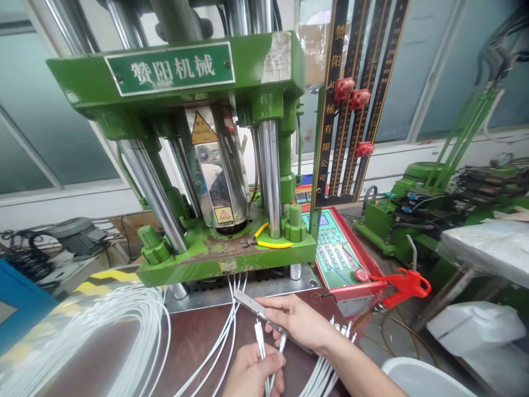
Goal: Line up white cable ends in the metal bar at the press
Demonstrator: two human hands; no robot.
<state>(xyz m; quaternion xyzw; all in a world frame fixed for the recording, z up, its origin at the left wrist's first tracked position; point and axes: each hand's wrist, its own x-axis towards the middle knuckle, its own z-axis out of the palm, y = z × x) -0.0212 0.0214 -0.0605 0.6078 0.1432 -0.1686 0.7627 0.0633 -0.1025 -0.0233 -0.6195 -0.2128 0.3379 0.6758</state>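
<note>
My right hand (301,322) is closed on a flat grey metal bar (253,305) that points up and left over the brown work surface (194,342). Just below it, my left hand (252,375) is closed on the ends of thin white cables (259,336), whose small connector tips stand up toward the bar. More white cables (231,309) run from under the green press (215,165) toward my hands. A further bunch of cable ends (326,369) lies under my right wrist.
A large loop of white cable (124,325) lies at the left. Yellow-handled pliers (266,240) rest on the press base. A red-framed keypad panel (336,251) and a red air gun (407,286) sit to the right. A white bin rim (421,377) shows at bottom right.
</note>
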